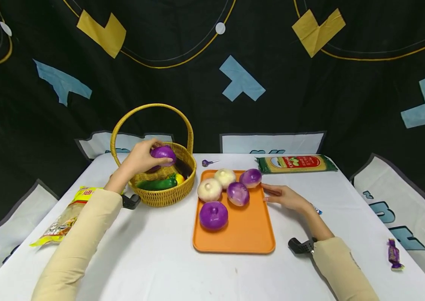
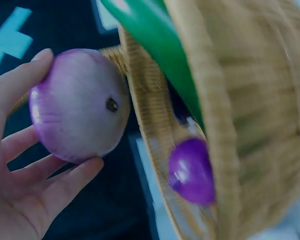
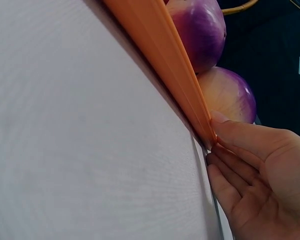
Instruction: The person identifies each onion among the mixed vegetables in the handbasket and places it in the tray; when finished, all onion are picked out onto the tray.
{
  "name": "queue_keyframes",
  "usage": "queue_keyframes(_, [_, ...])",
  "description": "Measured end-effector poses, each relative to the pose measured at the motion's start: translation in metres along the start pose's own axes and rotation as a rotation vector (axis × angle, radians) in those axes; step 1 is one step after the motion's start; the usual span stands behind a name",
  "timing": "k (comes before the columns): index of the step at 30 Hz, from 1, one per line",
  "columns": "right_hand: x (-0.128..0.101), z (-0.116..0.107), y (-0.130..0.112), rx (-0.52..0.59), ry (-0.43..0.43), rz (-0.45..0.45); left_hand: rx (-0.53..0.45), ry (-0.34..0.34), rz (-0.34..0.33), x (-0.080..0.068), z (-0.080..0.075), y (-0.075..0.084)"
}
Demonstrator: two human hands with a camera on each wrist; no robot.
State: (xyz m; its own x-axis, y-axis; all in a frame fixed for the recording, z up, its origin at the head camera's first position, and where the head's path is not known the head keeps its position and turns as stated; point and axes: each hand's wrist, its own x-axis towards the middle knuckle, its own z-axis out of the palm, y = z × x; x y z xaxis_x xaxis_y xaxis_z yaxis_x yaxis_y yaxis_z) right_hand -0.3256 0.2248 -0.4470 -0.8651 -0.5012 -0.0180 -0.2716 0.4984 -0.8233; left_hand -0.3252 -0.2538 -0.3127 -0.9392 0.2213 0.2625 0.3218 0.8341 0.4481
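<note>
My left hand [image 1: 141, 158] grips a purple onion [image 1: 163, 154] just above the rim of a yellow wicker basket [image 1: 165, 196]. The left wrist view shows the onion [image 2: 80, 105] held between thumb and fingers [image 2: 65, 185] beside the basket wall [image 2: 250, 110]. Inside the basket lie a green vegetable [image 1: 157, 184], a yellow item and another purple piece [image 2: 191, 171]. An orange tray [image 1: 246, 234] carries several purple and white onions [image 1: 213, 215]. My right hand [image 1: 285, 196] lies flat on the table, its straight fingers [image 3: 240, 140] touching the tray's right edge [image 3: 160, 50].
A green noodle packet [image 1: 295, 163] lies behind the tray, a yellow snack bag [image 1: 65, 215] at the left edge. A small purple candy [image 1: 206, 162] sits behind the tray, another wrapped candy [image 1: 393, 253] at the right. A black patterned cloth hangs behind the table.
</note>
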Motion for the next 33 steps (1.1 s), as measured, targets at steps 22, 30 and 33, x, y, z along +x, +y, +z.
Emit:
queue_keyframes(22, [0.0,-0.001,0.0,0.014,0.01,-0.021,-0.426,-0.054,0.409,-0.044,0.098,0.125])
queue_keyframes(30, [0.0,0.002,-0.002,0.016,0.0,0.0,-0.39,-0.236,0.519,-0.052,0.137,0.134])
queue_keyframes(33, [-0.001,0.001,-0.003,0.004,0.01,0.0,-0.347,-0.252,0.562,-0.05,0.146,0.135])
